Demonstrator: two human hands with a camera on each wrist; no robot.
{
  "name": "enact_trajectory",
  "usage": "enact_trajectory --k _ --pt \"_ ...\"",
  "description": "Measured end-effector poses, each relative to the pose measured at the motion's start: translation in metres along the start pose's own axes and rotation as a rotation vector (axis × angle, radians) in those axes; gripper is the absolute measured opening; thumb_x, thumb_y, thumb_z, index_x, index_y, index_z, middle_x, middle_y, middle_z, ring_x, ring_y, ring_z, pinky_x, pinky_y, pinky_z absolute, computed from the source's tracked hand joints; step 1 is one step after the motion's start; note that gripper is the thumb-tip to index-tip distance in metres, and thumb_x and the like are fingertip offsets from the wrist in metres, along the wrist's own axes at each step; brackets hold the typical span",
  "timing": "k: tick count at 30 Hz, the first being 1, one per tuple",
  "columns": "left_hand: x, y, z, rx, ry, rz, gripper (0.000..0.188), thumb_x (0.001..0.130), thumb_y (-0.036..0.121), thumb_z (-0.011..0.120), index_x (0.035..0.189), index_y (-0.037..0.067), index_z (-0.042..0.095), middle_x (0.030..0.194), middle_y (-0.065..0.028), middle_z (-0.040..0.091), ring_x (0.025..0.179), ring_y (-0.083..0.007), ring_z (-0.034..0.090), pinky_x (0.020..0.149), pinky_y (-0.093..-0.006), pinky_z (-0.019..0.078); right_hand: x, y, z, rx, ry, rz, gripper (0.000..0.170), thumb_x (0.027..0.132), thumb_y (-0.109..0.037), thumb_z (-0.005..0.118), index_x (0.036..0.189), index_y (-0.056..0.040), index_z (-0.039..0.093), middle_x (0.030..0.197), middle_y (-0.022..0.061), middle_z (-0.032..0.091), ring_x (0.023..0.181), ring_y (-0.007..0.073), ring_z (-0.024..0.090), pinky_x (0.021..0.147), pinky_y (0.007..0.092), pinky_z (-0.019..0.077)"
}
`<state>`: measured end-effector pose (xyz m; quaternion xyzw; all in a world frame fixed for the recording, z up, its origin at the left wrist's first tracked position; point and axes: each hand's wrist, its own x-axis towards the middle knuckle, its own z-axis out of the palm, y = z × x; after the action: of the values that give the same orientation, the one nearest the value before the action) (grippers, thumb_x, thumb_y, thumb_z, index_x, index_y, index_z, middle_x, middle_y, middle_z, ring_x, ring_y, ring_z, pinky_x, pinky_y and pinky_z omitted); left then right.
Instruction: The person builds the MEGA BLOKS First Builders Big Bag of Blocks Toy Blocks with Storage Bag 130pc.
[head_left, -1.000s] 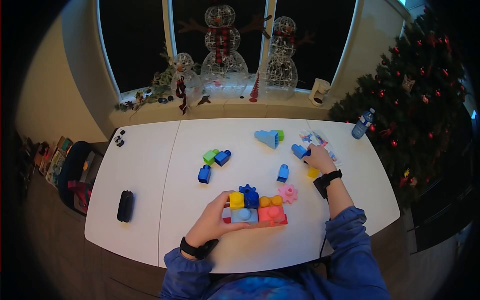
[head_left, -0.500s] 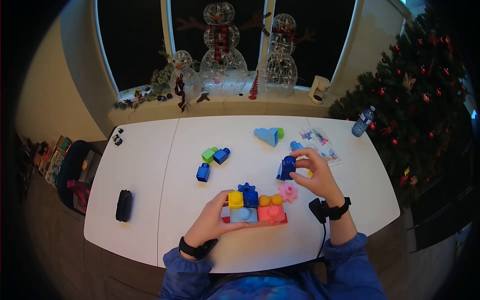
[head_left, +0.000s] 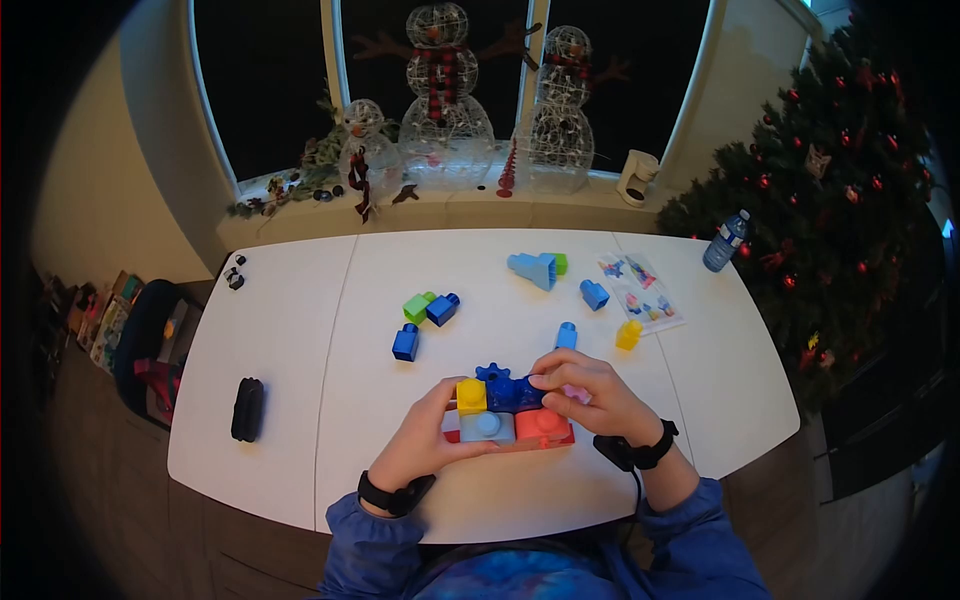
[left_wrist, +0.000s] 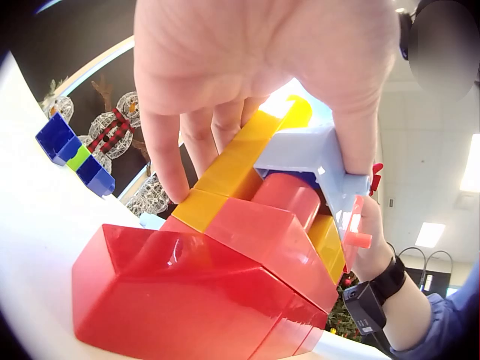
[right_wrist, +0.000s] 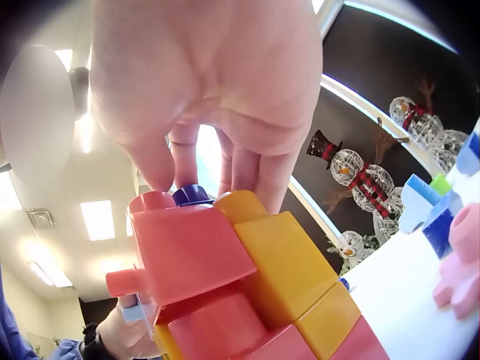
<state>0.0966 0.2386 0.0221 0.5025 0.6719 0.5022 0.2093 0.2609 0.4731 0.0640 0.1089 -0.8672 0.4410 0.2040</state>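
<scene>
My left hand (head_left: pixel 425 430) grips the left side of a built stack of toy blocks, fingers behind it and thumb in front. The stack has a yellow block (head_left: pixel 471 395), a light blue block (head_left: pixel 487 428) and a coral block (head_left: pixel 543 424), above a red block (left_wrist: pixel 172 285) at the bottom. At the stack's upper right, my right hand (head_left: pixel 600 400) pinches a dark blue block (head_left: pixel 528 393) over the spot of the orange studs. In the right wrist view, an orange block (right_wrist: pixel 289 262) lies under the fingers. A pink gear (right_wrist: pixel 459 259) is partly hidden behind the right hand in the head view.
Loose light blue blocks (head_left: pixel 594 294) and a yellow block (head_left: pixel 628 335) lie at the right, near a picture sheet (head_left: pixel 650 295) and a bottle (head_left: pixel 727 242). Green (head_left: pixel 418 308) and dark blue blocks (head_left: pixel 405 343) lie left, beyond them a black case (head_left: pixel 248 410).
My right hand has picked up the dark blue block from the right side and brought it left and nearer, onto the stack's top right. The left hand keeps its grip in place.
</scene>
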Motion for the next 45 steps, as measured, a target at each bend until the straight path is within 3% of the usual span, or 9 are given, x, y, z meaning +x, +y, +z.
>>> enact_trajectory --k 8,15,21,24,27,30,34,37,45 --pt "-0.001 0.001 -0.001 0.014 0.006 -0.011 0.081 0.072 0.028 0.096 0.136 0.003 0.053 0.12 -0.011 0.064 0.112 -0.0234 0.064 0.104 -0.0374 0.0507 -0.006 -0.006 -0.026 -0.102 0.035 0.179 0.032 0.096 -0.01 0.07 0.128 -0.008 0.07 0.132 0.0134 0.064 0.108 0.0274 0.066 0.094 0.0352 0.053" --pt "0.0 0.002 -0.001 0.008 0.006 -0.008 0.08 0.072 0.029 0.096 0.135 0.004 0.053 0.12 -0.0109 0.064 0.11 -0.0236 0.063 0.103 -0.0375 0.0506 -0.049 0.077 -0.067 -0.934 0.288 0.484 0.043 0.09 -0.009 0.072 0.132 -0.0064 0.062 0.14 0.0201 0.059 0.126 0.041 0.059 0.102 0.0466 0.0509" --pt "0.0 0.003 -0.001 0.028 0.0 -0.003 0.08 0.073 0.028 0.096 0.135 0.004 0.053 0.119 -0.0113 0.064 0.11 -0.0238 0.064 0.103 -0.0375 0.0509 -0.06 0.096 -0.08 -0.73 0.117 0.671 0.047 0.088 -0.004 0.073 0.132 -0.003 0.058 0.132 0.0207 0.064 0.119 0.041 0.063 0.099 0.0456 0.053" --pt "-0.001 0.004 -0.001 0.003 0.004 -0.011 0.08 0.072 0.028 0.096 0.135 0.004 0.053 0.12 -0.0114 0.064 0.109 -0.024 0.064 0.102 -0.0374 0.0512 -0.056 0.088 -0.071 -0.752 0.278 0.414 0.045 0.087 -0.004 0.075 0.129 -0.0041 0.06 0.123 0.0184 0.07 0.111 0.0369 0.069 0.094 0.0417 0.0562" --pt "0.0 0.004 -0.002 0.02 0.008 -0.006 0.08 0.072 0.027 0.096 0.135 0.004 0.053 0.12 -0.0113 0.064 0.109 -0.024 0.064 0.102 -0.0373 0.0513 -0.03 0.033 -0.053 -0.367 0.357 0.421 0.042 0.087 -0.008 0.081 0.124 -0.0039 0.063 0.114 0.0149 0.073 0.101 0.0305 0.073 0.089 0.0369 0.0582" --pt "0.0 0.006 -0.001 0.02 -0.005 -0.005 0.08 0.072 0.027 0.097 0.135 0.004 0.053 0.12 -0.0113 0.064 0.11 -0.0237 0.064 0.102 -0.0373 0.0513 -0.025 0.008 -0.039 -0.199 0.266 0.207 0.045 0.084 -0.011 0.085 0.123 -0.0047 0.064 0.107 0.0124 0.075 0.095 0.0254 0.074 0.087 0.0326 0.0586" --pt "0.0 0.005 -0.003 0.011 -0.022 -0.012 0.084 0.074 0.032 0.095 0.137 -0.001 0.051 0.125 -0.0191 0.065 0.116 -0.0317 0.067 0.104 -0.0397 0.0522 -0.018 -0.02 -0.019 -0.19 0.106 0.201 0.037 0.081 -0.004 0.086 0.114 -0.0042 0.071 0.116 0.0135 0.075 0.103 0.0262 0.074 0.091 0.0334 0.0587" --pt "-0.001 0.001 0.0 0.014 0.003 -0.009 0.079 0.072 0.027 0.097 0.135 0.003 0.053 0.119 -0.0111 0.064 0.11 -0.0233 0.064 0.103 -0.0371 0.0511 -0.023 -0.009 -0.006 -0.147 0.16 0.147 0.034 0.081 -0.002 0.085 0.113 -0.0024 0.072 0.117 0.0152 0.076 0.107 0.029 0.074 0.091 0.0344 0.0586" --pt "0.0 0.007 -0.008 -0.015 -0.075 -0.029 0.082 0.074 0.03 0.095 0.138 0.004 0.051 0.123 -0.0108 0.064 0.112 -0.0235 0.064 0.103 -0.0371 0.0509 -0.027 -0.009 0.002 -0.104 0.215 0.167 0.034 0.085 -0.004 0.083 0.117 -0.0028 0.072 0.118 0.0143 0.074 0.1 0.0243 0.073 0.084 0.0308 0.0569"
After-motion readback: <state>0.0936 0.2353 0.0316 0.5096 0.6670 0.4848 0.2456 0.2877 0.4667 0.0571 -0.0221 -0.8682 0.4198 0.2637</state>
